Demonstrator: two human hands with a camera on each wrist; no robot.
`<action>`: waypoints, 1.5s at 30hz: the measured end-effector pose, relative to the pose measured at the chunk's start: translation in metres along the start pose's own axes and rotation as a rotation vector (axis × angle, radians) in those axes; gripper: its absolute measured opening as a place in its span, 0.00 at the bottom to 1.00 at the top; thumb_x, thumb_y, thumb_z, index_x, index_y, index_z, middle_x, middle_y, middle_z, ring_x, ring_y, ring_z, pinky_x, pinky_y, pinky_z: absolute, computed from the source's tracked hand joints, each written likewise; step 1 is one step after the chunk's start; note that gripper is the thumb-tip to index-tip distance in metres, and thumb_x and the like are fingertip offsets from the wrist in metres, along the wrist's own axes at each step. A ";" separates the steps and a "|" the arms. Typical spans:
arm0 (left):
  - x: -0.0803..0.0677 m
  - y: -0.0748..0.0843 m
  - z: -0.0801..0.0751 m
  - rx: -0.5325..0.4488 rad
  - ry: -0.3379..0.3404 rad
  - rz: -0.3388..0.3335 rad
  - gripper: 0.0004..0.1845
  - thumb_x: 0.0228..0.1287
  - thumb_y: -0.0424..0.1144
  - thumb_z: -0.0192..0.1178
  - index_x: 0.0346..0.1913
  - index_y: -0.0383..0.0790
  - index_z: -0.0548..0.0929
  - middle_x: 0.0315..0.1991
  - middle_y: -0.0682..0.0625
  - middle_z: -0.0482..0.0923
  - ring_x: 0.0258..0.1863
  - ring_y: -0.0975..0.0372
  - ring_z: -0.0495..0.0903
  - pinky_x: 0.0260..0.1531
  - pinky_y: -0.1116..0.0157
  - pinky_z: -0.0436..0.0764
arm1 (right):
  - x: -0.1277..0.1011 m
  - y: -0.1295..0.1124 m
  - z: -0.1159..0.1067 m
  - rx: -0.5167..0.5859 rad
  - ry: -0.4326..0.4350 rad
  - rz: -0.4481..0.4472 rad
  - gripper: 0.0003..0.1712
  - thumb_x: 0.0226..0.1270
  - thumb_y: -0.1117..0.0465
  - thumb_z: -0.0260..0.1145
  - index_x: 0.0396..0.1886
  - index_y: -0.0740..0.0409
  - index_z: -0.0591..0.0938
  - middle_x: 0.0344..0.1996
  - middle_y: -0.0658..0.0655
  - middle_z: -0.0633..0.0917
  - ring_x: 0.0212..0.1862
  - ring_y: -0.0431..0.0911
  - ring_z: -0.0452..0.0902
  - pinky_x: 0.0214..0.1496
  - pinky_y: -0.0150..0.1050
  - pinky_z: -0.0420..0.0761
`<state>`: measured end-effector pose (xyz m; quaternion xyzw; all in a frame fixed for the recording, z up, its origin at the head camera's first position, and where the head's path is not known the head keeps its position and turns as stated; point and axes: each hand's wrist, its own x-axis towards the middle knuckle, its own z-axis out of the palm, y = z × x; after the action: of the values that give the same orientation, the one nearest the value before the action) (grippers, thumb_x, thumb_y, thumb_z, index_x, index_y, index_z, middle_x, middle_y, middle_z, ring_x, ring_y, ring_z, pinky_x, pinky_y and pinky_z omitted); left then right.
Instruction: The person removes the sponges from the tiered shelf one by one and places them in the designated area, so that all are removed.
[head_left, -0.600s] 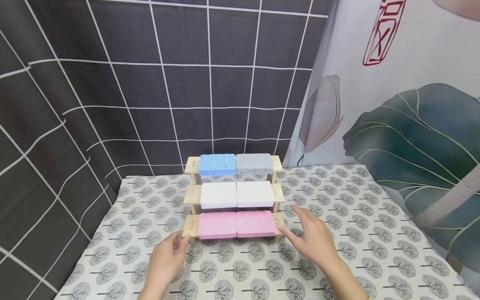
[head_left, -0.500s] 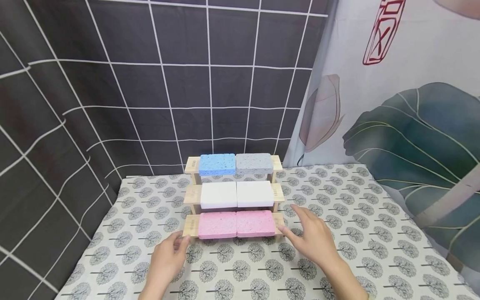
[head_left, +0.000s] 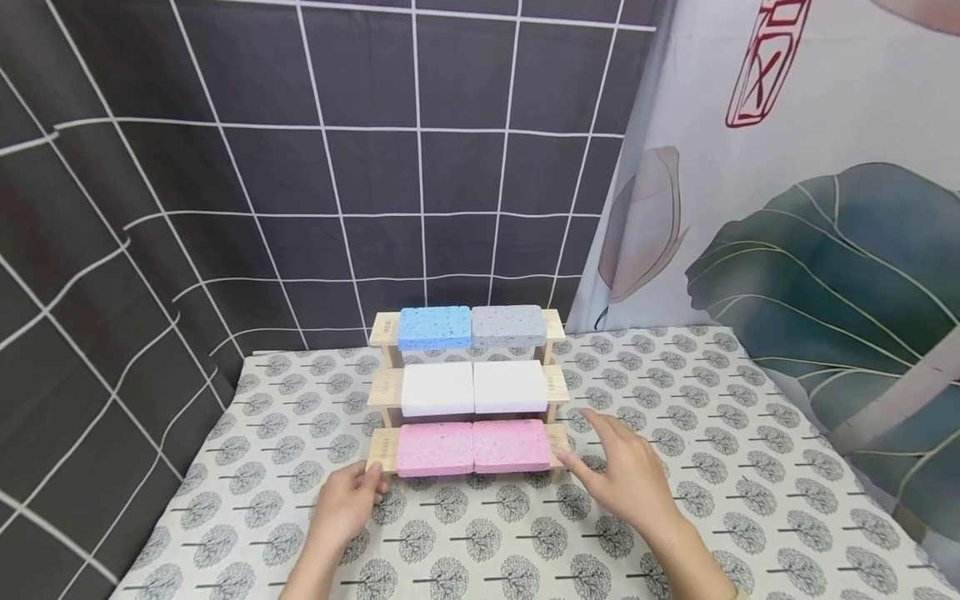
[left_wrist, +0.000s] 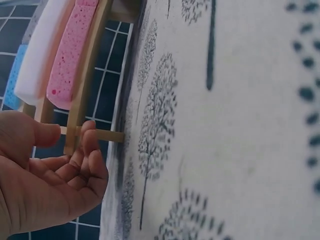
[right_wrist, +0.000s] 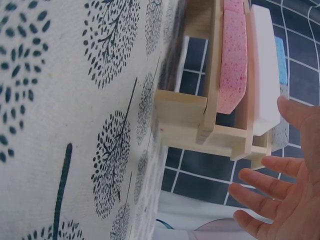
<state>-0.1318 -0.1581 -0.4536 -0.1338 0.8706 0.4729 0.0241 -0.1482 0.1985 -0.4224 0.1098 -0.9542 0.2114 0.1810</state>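
A three-step wooden rack (head_left: 383, 450) stands on the cloth-covered table. Two pink sponges (head_left: 435, 450) lie side by side on its lowest step. On the middle step are two white sponge blocks (head_left: 437, 389), and the top step bears a blue sponge (head_left: 434, 327) and a grey sponge (head_left: 508, 326). At the lowest step's left end, my left hand (head_left: 345, 507) holds the board; the left wrist view shows thumb and curled fingers (left_wrist: 90, 145) on either side of it. My right hand (head_left: 630, 479) hovers beside the rack's right end, fingers spread, holding nothing.
A pale tablecloth (head_left: 480, 542) printed with grey trees covers the table. Behind and to the left hangs a dark curtain (head_left: 367, 167) with white grid lines. A white curtain (head_left: 697, 242) with leaf prints hangs on the right.
My left hand has moved slightly right and closer in, its thumb now over the lowest step's left end. The right hand and the rack stay where they were.
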 end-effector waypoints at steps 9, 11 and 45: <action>0.005 -0.003 0.002 -0.123 -0.017 -0.043 0.15 0.69 0.41 0.51 0.42 0.31 0.80 0.25 0.48 0.80 0.25 0.59 0.75 0.22 0.71 0.71 | 0.003 0.000 -0.001 0.002 0.001 -0.011 0.43 0.54 0.37 0.67 0.63 0.58 0.70 0.58 0.65 0.75 0.57 0.63 0.71 0.57 0.62 0.70; 0.006 -0.003 0.002 -0.135 -0.022 -0.043 0.14 0.69 0.41 0.52 0.42 0.31 0.80 0.24 0.47 0.80 0.26 0.59 0.75 0.23 0.71 0.71 | 0.005 0.001 -0.001 0.005 -0.004 -0.007 0.43 0.55 0.37 0.66 0.64 0.58 0.69 0.59 0.66 0.74 0.58 0.63 0.69 0.59 0.63 0.68; 0.015 -0.008 -0.003 -0.273 -0.078 -0.053 0.22 0.65 0.38 0.56 0.54 0.22 0.73 0.32 0.44 0.82 0.30 0.58 0.78 0.30 0.67 0.82 | 0.064 0.003 -0.016 0.073 -0.016 -0.032 0.44 0.58 0.38 0.64 0.68 0.54 0.64 0.64 0.64 0.68 0.63 0.63 0.64 0.59 0.66 0.64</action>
<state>-0.1437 -0.1677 -0.4614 -0.1404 0.7927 0.5910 0.0520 -0.2022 0.1999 -0.3848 0.1334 -0.9454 0.2421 0.1729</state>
